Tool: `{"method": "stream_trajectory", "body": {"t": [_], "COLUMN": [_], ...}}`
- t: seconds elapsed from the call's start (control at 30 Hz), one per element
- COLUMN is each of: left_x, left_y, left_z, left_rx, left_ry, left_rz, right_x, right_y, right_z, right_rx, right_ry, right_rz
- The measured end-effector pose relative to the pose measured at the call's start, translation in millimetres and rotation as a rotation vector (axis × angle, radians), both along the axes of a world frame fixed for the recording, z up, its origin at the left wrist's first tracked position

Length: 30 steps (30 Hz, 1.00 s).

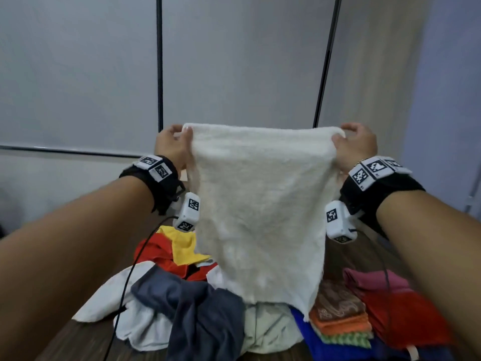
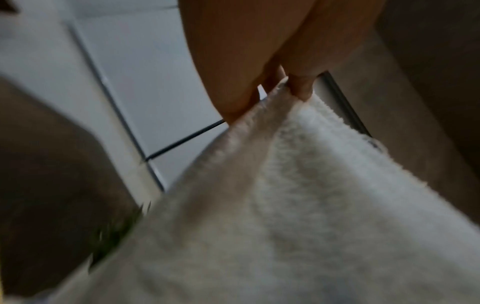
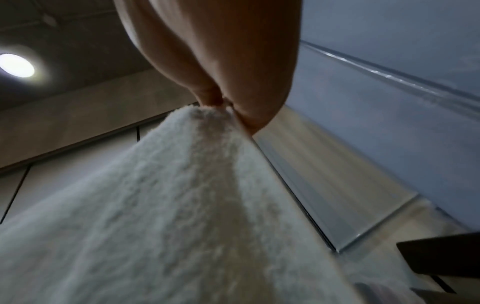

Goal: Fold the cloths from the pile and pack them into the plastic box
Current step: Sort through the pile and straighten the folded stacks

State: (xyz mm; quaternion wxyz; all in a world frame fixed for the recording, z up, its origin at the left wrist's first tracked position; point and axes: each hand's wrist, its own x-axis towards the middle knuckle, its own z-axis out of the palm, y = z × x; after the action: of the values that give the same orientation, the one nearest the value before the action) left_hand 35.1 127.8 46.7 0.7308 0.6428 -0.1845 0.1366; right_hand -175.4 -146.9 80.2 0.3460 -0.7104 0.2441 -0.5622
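Holding the white towel (image 1: 257, 204) up by its top corners – your left hand (image 1: 173, 147) and right hand (image 1: 355, 147) each pinch one – above the pile (image 1: 187, 303); soft, limp terry, light, so keep corner grips

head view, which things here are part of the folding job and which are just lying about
Job:
- fluffy white towel, pinched by left hand and right hand
- loose cloth pile
- folded cloth stack

Lying about:
- black poles
- ceiling light
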Motion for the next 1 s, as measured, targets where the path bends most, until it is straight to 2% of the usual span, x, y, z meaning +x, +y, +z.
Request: {"method": "stream_trajectory", "body": {"t": [0.03,0.1,0.13,0.17,0.2,0.3,0.33,0.37,0.43,0.47,0.53,0.6,0.67,0.73,0.9,1.0], "left_x": [-0.3,-2.5,-0.7,1.0,3.7,6.7,5.4,5.3,10.8,14.9,21.0,21.2,18.0,17.6,25.8,32.4], "left_y": [1.3,2.2,1.1,-0.1,-1.7,-5.0,-4.7,-5.6,-7.3,-8.2,-12.7,-18.5,-23.0,-23.5,-15.4,-13.4], "left_z": [3.7,7.3,7.6,6.3,3.9,0.0,-0.4,-0.6,-4.4,-7.9,-12.4,-15.2,-14.2,-10.9,7.0,8.3], "left_rx": [0.129,0.422,0.495,0.486,0.403,0.068,0.008,-0.02,0.022,0.107,0.32,0.458,0.503,0.491,0.468,0.351], "left_ry": [-0.024,-0.049,-0.038,0.009,0.081,0.2,0.204,0.193,0.126,0.077,-0.028,-0.108,-0.183,-0.231,-0.228,-0.148], "left_rz": [0.036,0.081,0.094,0.073,0.022,-0.227,-0.337,-0.431,-0.522,-0.483,-0.288,-0.106,0.038,0.122,0.175,0.054], "right_x": [-0.2,-0.2,0.5,2.4,3.3,3.4,2.2,2.7,5.7,7.5,8.8,11.3,11.7,9.0,-2.8,-6.4], "right_y": [-3.0,-3.2,-3.4,-4.9,-6.7,-6.8,-5.6,-7.7,-13.2,-16.0,-12.9,-9.6,-7.3,-8.4,-11.5,-17.7], "right_z": [3.9,3.8,0.7,-2.9,-5.1,-8.3,-11.4,-15.1,-21.9,-25.2,-25.6,-26.5,-22.3,-14.3,5.7,8.3], "right_rx": [-0.03,-0.105,-0.127,-0.116,-0.08,0.247,0.336,0.356,0.252,0.174,-0.009,-0.212,-0.332,-0.343,-0.27,-0.237], "right_ry": [0.048,0.31,0.416,0.423,0.351,-0.03,-0.087,-0.081,0.013,0.09,0.293,0.461,0.506,0.497,0.523,0.515], "right_rz": [-0.035,0.003,0.033,0.044,0.066,0.348,0.435,0.462,0.434,0.39,0.238,0.062,-0.051,-0.131,-0.224,-0.204]}}
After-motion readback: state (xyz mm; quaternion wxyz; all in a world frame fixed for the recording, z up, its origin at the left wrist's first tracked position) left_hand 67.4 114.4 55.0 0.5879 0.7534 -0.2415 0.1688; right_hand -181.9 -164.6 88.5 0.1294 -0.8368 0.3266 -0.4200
